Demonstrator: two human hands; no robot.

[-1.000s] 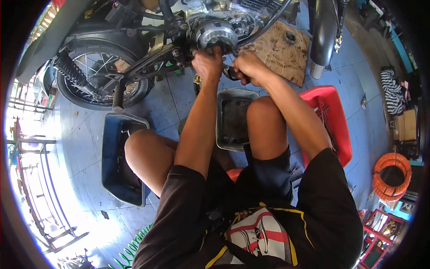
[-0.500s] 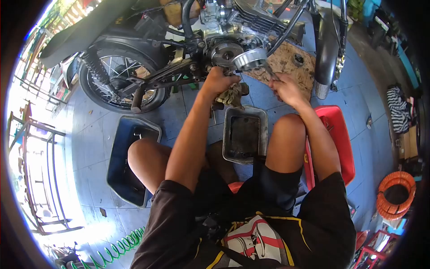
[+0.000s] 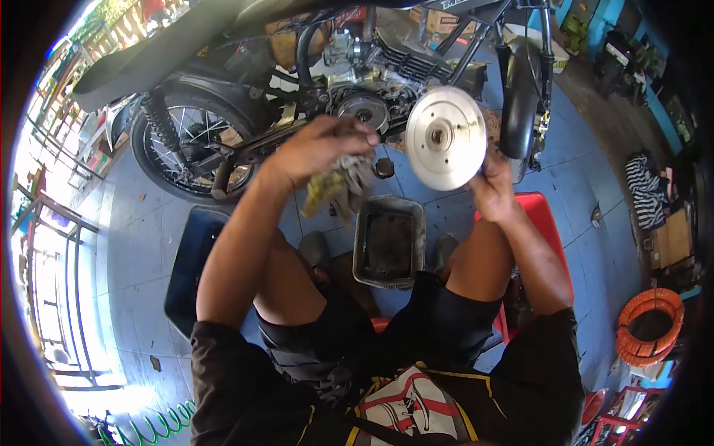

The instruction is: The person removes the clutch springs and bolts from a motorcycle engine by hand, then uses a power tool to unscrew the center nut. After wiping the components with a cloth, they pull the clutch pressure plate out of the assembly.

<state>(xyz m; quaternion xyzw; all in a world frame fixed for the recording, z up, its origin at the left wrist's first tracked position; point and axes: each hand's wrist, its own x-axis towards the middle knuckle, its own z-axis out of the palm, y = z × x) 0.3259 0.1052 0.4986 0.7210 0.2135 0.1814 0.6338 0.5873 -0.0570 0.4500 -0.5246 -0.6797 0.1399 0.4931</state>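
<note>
My right hand (image 3: 492, 192) is closed at the lower right edge of a round silver metal engine part (image 3: 455, 152), holding it up. Its flat face is towards me, with a centre hole and several small holes around it. What the fingers grip behind the disc is partly hidden. My left hand (image 3: 316, 149) is a little blurred, closed on a dirty yellow-grey rag (image 3: 338, 186) that hangs below the palm. Beyond both hands is the motorcycle's opened engine (image 3: 379, 89), where a round metal piece (image 3: 363, 111) shows in the casing.
A grey drain pan (image 3: 389, 282) sits on the blue tiles between my feet. The dark bin (image 3: 182, 275) is by my left leg, the red bin (image 3: 554, 230) by my right. The rear wheel (image 3: 182, 134) stands at left, the front wheel (image 3: 520, 104) at right.
The metal part has come up away from the engine and turned its flat face to me. My left hand has moved left from the engine with the rag. My view has shifted slightly.
</note>
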